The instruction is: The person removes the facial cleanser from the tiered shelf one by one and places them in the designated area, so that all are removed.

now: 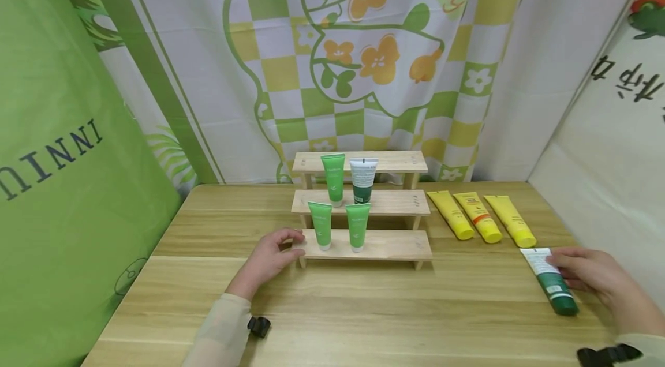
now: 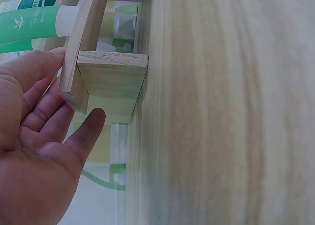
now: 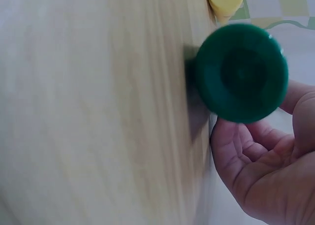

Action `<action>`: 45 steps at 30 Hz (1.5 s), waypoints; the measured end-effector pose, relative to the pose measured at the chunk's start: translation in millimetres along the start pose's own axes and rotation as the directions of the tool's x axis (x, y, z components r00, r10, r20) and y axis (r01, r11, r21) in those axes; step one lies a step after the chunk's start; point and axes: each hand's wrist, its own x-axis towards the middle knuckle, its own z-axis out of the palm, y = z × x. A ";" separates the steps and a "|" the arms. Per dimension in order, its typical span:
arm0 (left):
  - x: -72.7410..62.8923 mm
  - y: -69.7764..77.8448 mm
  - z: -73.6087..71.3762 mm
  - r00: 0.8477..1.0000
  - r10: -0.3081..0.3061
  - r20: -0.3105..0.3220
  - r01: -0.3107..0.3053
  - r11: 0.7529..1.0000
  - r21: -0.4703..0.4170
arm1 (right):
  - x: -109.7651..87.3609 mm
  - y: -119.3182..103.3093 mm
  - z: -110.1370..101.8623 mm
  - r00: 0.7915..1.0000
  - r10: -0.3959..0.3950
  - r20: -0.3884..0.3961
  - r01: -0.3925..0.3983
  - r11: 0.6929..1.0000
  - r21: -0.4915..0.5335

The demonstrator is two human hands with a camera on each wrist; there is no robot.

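A small three-tier wooden display stand [image 1: 384,244] sits on the table. My left hand [image 1: 271,257] holds the left end of its lowest board, thumb at the front edge and fingers curled beyond it; one finger points down past the board in the left wrist view. Two green tubes [image 1: 322,225] stand cap-down on that tier. On the middle tier stand another green tube [image 1: 334,179] and a white-and-green tube [image 1: 363,179]. At the right, my right hand [image 1: 597,274] pinches a second white-and-green tube [image 1: 552,281], its dark green cap [image 3: 243,72] facing the right wrist camera.
Three yellow tubes [image 1: 479,217] lie side by side on the table [image 1: 374,315], right of the stand and beyond my right hand. A patterned curtain [image 1: 363,78] hangs behind the table. Green cloth [image 1: 67,182] borders the left side and pale cloth [image 1: 613,171] the right.
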 end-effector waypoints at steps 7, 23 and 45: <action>-0.1 0.2 -0.8 1.000 0.002 -0.002 -0.002 1.000 -0.007 | -8.6 -1.8 -2.7 0.995 -0.075 -0.064 0.074 0.997 -0.019; -0.5 -1.0 -1.6 1.000 0.011 -0.007 -0.011 1.000 -0.007 | -19.6 -38.3 22.6 0.935 -0.320 -0.154 0.332 0.941 0.064; -0.8 0.4 -0.9 1.000 0.006 0.003 -0.006 1.000 -0.010 | -21.5 -115.4 81.6 0.828 -0.536 -0.165 0.557 0.754 0.347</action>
